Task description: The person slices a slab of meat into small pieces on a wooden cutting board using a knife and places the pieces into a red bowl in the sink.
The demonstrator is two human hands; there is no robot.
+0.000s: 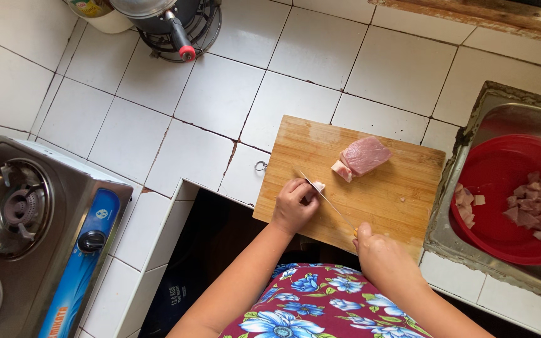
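Observation:
A wooden cutting board [396,188] lies on the white tiled counter in the head view. A slab of pink raw meat [364,154] rests near its far edge, with a small cut chunk [341,170] beside it. My left hand [294,205] presses a small piece of meat [318,186] onto the board with curled fingers. My right hand [380,250] grips the handle of a knife [328,202], whose thin blade runs up to the small piece at my left fingertips.
A red bowl [502,169] with several cut meat pieces sits in a metal sink [515,106] at right. A gas stove [26,231] stands at left. A dark pot on a stand [170,22] is at the back. Below the board is a dark gap.

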